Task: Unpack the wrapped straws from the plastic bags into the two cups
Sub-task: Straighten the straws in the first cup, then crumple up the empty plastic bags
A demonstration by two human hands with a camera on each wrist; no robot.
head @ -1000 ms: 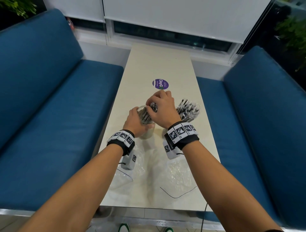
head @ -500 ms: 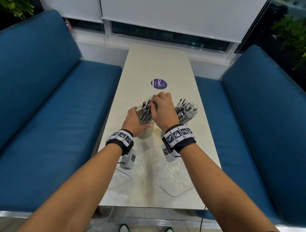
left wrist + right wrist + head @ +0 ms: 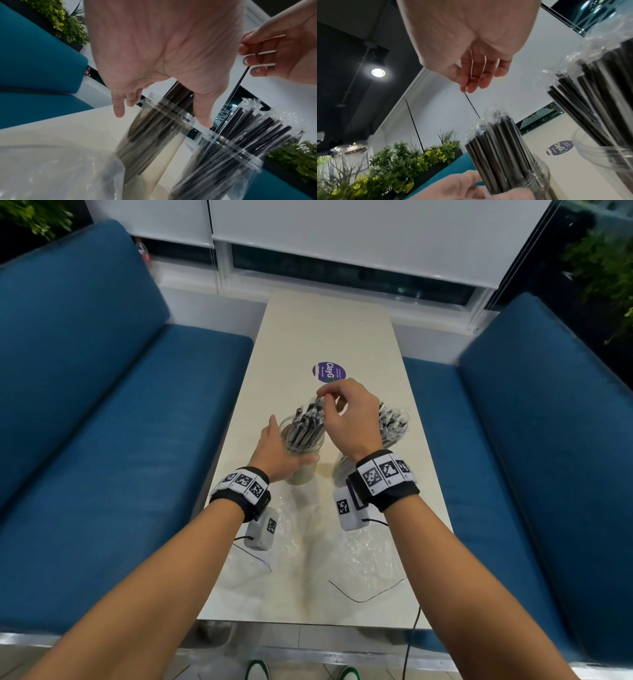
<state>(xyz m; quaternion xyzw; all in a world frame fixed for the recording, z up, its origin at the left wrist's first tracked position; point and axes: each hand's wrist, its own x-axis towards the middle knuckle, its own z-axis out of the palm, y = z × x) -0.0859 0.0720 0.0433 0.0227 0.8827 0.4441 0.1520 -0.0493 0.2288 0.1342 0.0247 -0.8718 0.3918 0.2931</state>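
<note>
Two clear cups stand mid-table, both full of black wrapped straws. The left cup (image 3: 302,451) (image 3: 154,136) (image 3: 539,174) has my left hand (image 3: 282,451) (image 3: 161,116) around its near left side, thumb across the front and fingers on the far side. Above its straws (image 3: 308,419) (image 3: 494,142), my right hand (image 3: 346,414) (image 3: 467,88) pinches the top of one thin wrapped straw (image 3: 240,79) (image 3: 471,104) between thumb and forefinger. That straw's lower end still stands among the others. The right cup (image 3: 394,426) (image 3: 228,162) (image 3: 599,155) is partly hidden behind my right wrist.
Two flattened clear plastic bags (image 3: 253,563) (image 3: 371,553) (image 3: 56,173) lie on the near table between my forearms. A black cable (image 3: 366,597) crosses the near right. A purple sticker (image 3: 327,371) lies beyond the cups. Blue benches (image 3: 102,440) (image 3: 534,457) flank the narrow table.
My right hand has risen from pressing on the left cup's straws and now pinches one straw top higher up. The left hand stays at the cup, its fingers straighter.
</note>
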